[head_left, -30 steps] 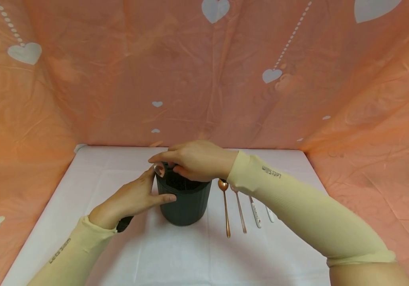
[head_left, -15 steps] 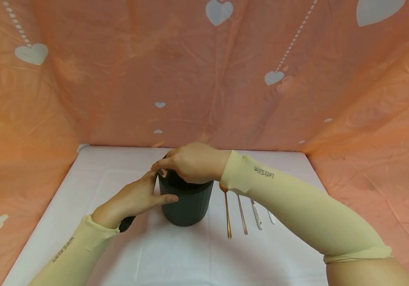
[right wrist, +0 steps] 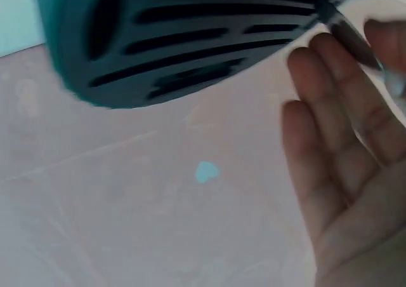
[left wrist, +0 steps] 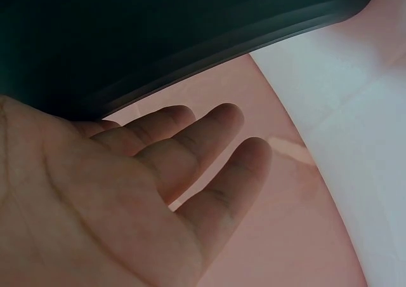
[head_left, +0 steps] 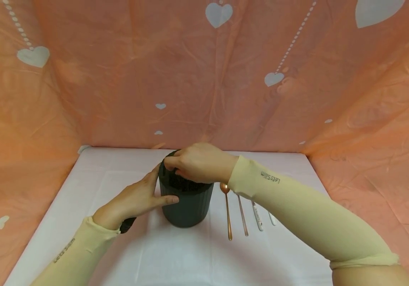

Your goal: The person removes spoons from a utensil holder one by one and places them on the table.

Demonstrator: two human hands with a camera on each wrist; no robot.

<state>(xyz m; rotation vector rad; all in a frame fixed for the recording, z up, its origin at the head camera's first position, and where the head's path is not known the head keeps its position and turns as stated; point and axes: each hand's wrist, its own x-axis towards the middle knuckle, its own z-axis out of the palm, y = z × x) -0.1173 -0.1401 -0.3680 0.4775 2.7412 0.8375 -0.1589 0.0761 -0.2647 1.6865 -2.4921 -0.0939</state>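
A dark green plant pot (head_left: pixel 186 208) stands upright on the white cloth, dark soil (head_left: pixel 183 183) inside it. My left hand (head_left: pixel 138 198) rests against the pot's left side, thumb along the front wall. In the left wrist view its fingers (left wrist: pixel 203 141) stretch out fairly straight beside the pot. Over the pot's mouth is my right hand (head_left: pixel 199 162), its fingers bent down inside the far left rim. The right wrist view shows it pinching a slim shiny metal piece, apparently a spoon (right wrist: pixel 355 42), between thumb and fingers; its far end is hidden.
To the pot's right lie a copper spoon (head_left: pixel 227 214), another copper-coloured utensil (head_left: pixel 243 216) and two white-handled utensils (head_left: pixel 257 216), partly under my right arm. Pink-orange sheeting (head_left: pixel 190 79) with white hearts walls the back and sides of the white table (head_left: pixel 176 258).
My right hand has curled and dipped lower into the pot, and the shiny spoon head seen at the left rim has gone out of sight. The left hand has stayed at the pot.
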